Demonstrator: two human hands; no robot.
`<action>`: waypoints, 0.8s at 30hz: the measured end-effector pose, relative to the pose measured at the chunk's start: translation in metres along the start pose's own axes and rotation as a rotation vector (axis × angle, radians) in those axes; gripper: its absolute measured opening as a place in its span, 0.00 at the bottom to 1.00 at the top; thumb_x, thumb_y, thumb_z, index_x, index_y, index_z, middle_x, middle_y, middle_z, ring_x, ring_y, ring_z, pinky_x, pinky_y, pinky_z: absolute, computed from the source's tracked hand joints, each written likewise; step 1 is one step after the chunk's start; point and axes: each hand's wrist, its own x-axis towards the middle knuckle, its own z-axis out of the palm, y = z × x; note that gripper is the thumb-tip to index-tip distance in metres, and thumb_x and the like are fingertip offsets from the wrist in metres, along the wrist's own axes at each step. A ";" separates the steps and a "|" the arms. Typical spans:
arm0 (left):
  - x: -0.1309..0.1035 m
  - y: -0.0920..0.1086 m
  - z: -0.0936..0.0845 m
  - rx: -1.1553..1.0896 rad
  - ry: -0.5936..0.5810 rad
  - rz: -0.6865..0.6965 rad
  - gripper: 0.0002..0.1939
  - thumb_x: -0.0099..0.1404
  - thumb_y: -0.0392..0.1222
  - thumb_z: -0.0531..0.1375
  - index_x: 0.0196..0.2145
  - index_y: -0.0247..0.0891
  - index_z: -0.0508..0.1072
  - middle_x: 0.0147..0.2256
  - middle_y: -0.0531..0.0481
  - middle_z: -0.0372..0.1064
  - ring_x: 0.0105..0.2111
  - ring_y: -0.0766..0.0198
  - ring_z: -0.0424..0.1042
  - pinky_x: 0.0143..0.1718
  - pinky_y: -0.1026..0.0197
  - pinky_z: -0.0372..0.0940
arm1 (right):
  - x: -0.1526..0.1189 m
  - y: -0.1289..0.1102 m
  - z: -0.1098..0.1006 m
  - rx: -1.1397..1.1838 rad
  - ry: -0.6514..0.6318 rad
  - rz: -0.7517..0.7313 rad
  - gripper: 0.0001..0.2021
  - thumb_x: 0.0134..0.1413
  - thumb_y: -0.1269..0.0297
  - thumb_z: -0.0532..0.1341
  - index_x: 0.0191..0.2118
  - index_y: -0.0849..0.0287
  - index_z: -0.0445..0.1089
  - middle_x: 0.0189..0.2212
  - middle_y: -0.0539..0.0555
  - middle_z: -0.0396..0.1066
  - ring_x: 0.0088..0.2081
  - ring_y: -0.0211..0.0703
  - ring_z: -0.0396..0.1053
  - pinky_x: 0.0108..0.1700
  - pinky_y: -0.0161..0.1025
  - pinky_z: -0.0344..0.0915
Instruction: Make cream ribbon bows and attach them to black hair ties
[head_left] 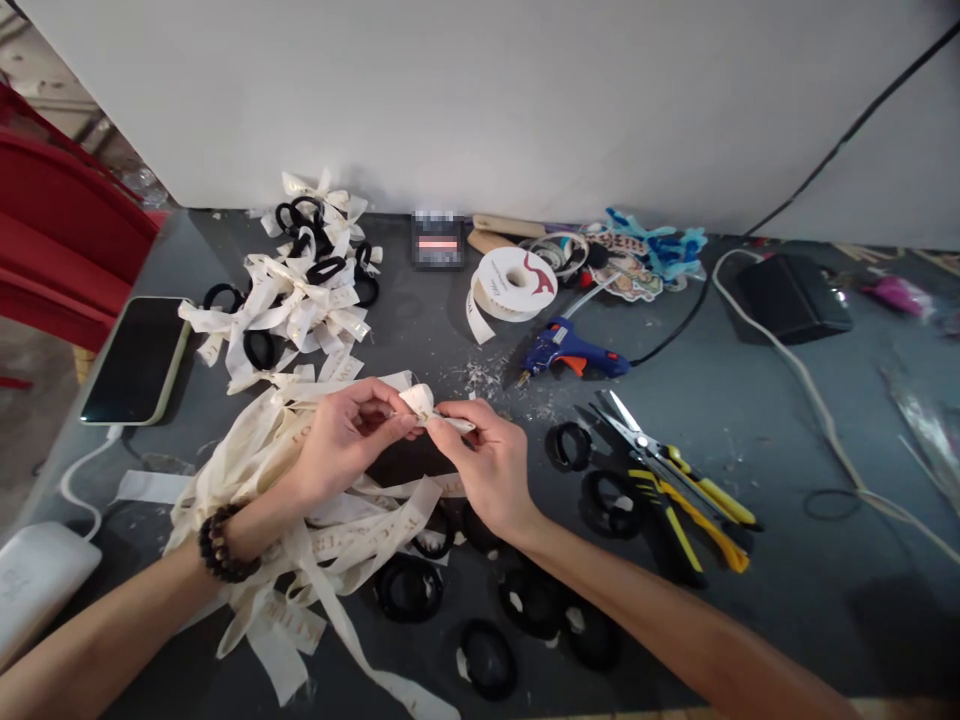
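Crosswise, cream ribbon (418, 400), curling upward, one end pointing right, between fingers (448, 437)

Cream ribbons (244, 445) carry gold lettering; hair ties (511, 655) are black, the glue gun (564, 342) blue with an orange trigger (575, 364).

The scene is taken in by a single head-worn camera, from above the near side of the flat, dark grey surface (810, 600), and is faced forward and steeply down. The bare-skinned left hand (345, 435) and right hand (487, 460) are framed at close range near the middle, with both forearms entered from the lower corners. The top is filled by a plain, pale grey upright panel (465, 100); a red plastic chair (45, 240) is cut off at the left.
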 end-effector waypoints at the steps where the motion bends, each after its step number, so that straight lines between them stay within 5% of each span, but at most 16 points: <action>1: 0.000 0.001 0.001 0.005 0.007 -0.004 0.09 0.68 0.42 0.70 0.38 0.36 0.76 0.34 0.47 0.81 0.35 0.64 0.82 0.39 0.64 0.77 | 0.000 -0.001 0.000 -0.004 0.002 0.000 0.05 0.58 0.58 0.69 0.37 0.52 0.82 0.31 0.49 0.77 0.31 0.42 0.73 0.36 0.39 0.71; 11: 0.000 0.004 0.001 0.056 -0.009 -0.045 0.13 0.70 0.44 0.69 0.46 0.38 0.72 0.38 0.45 0.81 0.34 0.63 0.79 0.31 0.66 0.70 | -0.002 0.003 0.000 0.013 0.003 0.033 0.06 0.60 0.57 0.69 0.38 0.53 0.81 0.31 0.50 0.78 0.31 0.42 0.74 0.34 0.38 0.70; 17: 0.001 0.006 -0.003 0.119 -0.071 -0.044 0.23 0.67 0.48 0.72 0.56 0.38 0.75 0.32 0.52 0.78 0.23 0.71 0.70 0.22 0.70 0.60 | -0.006 -0.003 0.001 0.017 -0.084 -0.038 0.07 0.60 0.58 0.71 0.40 0.53 0.82 0.30 0.49 0.78 0.30 0.41 0.74 0.33 0.37 0.69; 21: 0.001 0.000 -0.003 0.055 -0.045 0.011 0.14 0.67 0.45 0.72 0.47 0.37 0.83 0.40 0.45 0.83 0.38 0.61 0.81 0.38 0.65 0.75 | -0.008 -0.002 0.001 0.053 -0.121 -0.059 0.09 0.64 0.59 0.69 0.47 0.52 0.81 0.38 0.52 0.82 0.37 0.43 0.78 0.40 0.39 0.73; 24: 0.000 -0.002 -0.001 0.066 0.062 0.038 0.09 0.68 0.43 0.72 0.42 0.36 0.85 0.40 0.44 0.84 0.38 0.61 0.82 0.40 0.65 0.76 | -0.008 0.003 0.003 0.107 -0.103 -0.032 0.12 0.65 0.59 0.68 0.52 0.50 0.79 0.46 0.53 0.84 0.41 0.45 0.79 0.41 0.40 0.73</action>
